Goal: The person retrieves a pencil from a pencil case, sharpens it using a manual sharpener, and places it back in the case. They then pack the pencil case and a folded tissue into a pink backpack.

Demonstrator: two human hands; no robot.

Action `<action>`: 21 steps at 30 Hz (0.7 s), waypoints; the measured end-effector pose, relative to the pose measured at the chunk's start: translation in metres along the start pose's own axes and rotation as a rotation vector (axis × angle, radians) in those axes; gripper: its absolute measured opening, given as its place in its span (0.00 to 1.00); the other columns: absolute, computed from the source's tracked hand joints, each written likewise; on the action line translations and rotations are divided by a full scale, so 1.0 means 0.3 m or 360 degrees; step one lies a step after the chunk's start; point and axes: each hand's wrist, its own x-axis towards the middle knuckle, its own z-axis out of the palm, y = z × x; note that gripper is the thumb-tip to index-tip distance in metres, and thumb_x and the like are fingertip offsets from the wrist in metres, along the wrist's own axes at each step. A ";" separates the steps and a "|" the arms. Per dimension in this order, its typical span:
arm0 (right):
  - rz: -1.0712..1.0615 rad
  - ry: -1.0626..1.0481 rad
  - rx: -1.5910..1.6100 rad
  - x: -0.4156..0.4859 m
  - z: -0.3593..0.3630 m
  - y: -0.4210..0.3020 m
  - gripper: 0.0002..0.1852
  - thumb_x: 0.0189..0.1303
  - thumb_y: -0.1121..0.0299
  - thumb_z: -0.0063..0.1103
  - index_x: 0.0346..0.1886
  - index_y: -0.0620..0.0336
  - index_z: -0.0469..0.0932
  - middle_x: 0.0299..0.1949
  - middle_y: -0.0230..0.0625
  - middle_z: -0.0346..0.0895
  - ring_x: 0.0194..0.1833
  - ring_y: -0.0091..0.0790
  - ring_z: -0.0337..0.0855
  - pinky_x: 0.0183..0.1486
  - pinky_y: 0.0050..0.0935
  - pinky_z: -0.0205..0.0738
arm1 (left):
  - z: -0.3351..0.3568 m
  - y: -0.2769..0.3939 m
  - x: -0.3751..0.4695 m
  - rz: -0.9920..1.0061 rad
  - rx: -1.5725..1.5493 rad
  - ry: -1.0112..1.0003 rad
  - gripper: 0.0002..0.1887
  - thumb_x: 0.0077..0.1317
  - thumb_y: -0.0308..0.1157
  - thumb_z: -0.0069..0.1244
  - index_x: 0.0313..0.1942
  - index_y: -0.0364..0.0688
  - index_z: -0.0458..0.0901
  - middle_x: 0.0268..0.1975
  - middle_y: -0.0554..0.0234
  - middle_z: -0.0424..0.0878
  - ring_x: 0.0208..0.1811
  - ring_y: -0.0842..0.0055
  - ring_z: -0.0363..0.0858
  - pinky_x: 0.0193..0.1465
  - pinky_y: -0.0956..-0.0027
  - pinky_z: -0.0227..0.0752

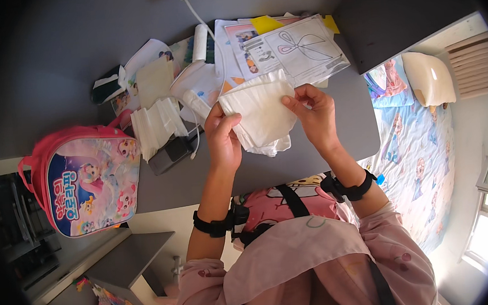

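A piece of folded white cloth (262,112) hangs between my hands, above the front of the grey desk (313,155). My left hand (223,132) grips its left edge, thumb on the near face. At the right edge, my right hand (316,112) pinches the cloth between thumb and fingers. The lower end of the cloth is loosely bunched. To the left of my left hand lies a stack of folded white material (156,127), with a dark power bank or phone (170,155) in front of it and a white cable plug (193,154) close by.
A pink cartoon backpack (96,181) stands at the desk's left end. Papers, including a line drawing (300,47), cover the back, beside a white roll (199,43) and a dark pouch (107,85). A white cable (221,55) trails across them. Right of the desk is a bed (416,152).
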 end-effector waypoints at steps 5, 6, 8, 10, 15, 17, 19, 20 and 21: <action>-0.0158 0.0231 0.0219 0.010 -0.088 -0.016 0.16 0.51 0.72 0.71 0.41 0.65 0.75 0.35 0.34 0.78 0.35 0.28 0.77 0.42 0.27 0.72 | 0.105 -0.048 0.004 0.0002 0.0003 -0.0040 0.20 0.55 0.24 0.44 0.50 0.28 0.74 0.45 0.56 0.80 0.46 0.75 0.79 0.52 0.70 0.72; -0.0274 0.0221 0.0183 0.004 -0.105 -0.022 0.17 0.49 0.72 0.72 0.42 0.64 0.75 0.37 0.34 0.78 0.37 0.30 0.77 0.44 0.29 0.71 | 0.119 -0.055 0.002 -0.0005 0.0012 -0.0059 0.19 0.55 0.24 0.44 0.49 0.29 0.74 0.45 0.56 0.80 0.45 0.75 0.79 0.52 0.70 0.72; -0.0550 0.0127 0.0026 0.005 -0.135 -0.037 0.19 0.46 0.72 0.73 0.42 0.63 0.75 0.39 0.34 0.77 0.42 0.36 0.76 0.48 0.31 0.70 | 0.141 -0.068 -0.003 0.0009 0.0061 -0.0102 0.19 0.55 0.24 0.44 0.48 0.29 0.74 0.44 0.55 0.81 0.44 0.76 0.80 0.51 0.71 0.72; -0.0851 -0.0019 -0.0219 0.006 -0.168 -0.052 0.21 0.43 0.73 0.73 0.43 0.61 0.76 0.41 0.34 0.77 0.46 0.41 0.73 0.51 0.34 0.68 | 0.161 -0.081 -0.012 0.0029 0.0140 -0.0158 0.18 0.55 0.24 0.45 0.47 0.29 0.75 0.43 0.55 0.81 0.42 0.77 0.80 0.50 0.71 0.73; -0.0832 -0.0278 -0.0457 0.029 -0.229 -0.076 0.19 0.42 0.73 0.72 0.41 0.56 0.77 0.37 0.33 0.77 0.44 0.41 0.71 0.46 0.35 0.63 | 0.190 -0.079 -0.016 0.0092 0.0617 -0.0382 0.06 0.55 0.23 0.48 0.34 0.35 0.73 0.33 0.65 0.77 0.34 0.85 0.73 0.40 0.77 0.68; -0.0639 -0.0439 -0.0298 0.036 -0.250 -0.082 0.18 0.43 0.74 0.71 0.40 0.57 0.76 0.34 0.33 0.77 0.42 0.41 0.72 0.48 0.36 0.62 | 0.198 -0.068 -0.016 0.0148 0.0748 -0.0431 0.05 0.55 0.23 0.49 0.31 0.37 0.70 0.30 0.68 0.75 0.31 0.87 0.70 0.37 0.79 0.65; -0.0679 -0.0477 -0.0199 0.041 -0.265 -0.087 0.16 0.45 0.75 0.70 0.39 0.58 0.75 0.32 0.33 0.77 0.40 0.41 0.73 0.50 0.36 0.61 | 0.210 -0.059 -0.019 0.0212 0.0841 -0.0413 0.07 0.57 0.26 0.52 0.29 0.40 0.68 0.28 0.71 0.72 0.29 0.88 0.68 0.36 0.80 0.63; -0.0795 -0.0427 -0.0175 0.042 -0.273 -0.090 0.15 0.47 0.75 0.69 0.38 0.58 0.74 0.31 0.33 0.76 0.38 0.42 0.73 0.50 0.36 0.61 | 0.219 -0.056 -0.022 0.0238 0.0836 -0.0407 0.07 0.58 0.26 0.52 0.29 0.40 0.69 0.28 0.71 0.72 0.29 0.88 0.67 0.35 0.80 0.62; -0.0934 -0.0365 -0.0145 0.043 -0.279 -0.091 0.14 0.48 0.76 0.67 0.37 0.58 0.73 0.30 0.33 0.76 0.37 0.42 0.73 0.50 0.36 0.61 | 0.229 -0.054 -0.025 0.0249 0.0824 -0.0398 0.08 0.59 0.26 0.53 0.29 0.40 0.69 0.28 0.72 0.72 0.28 0.89 0.66 0.34 0.81 0.61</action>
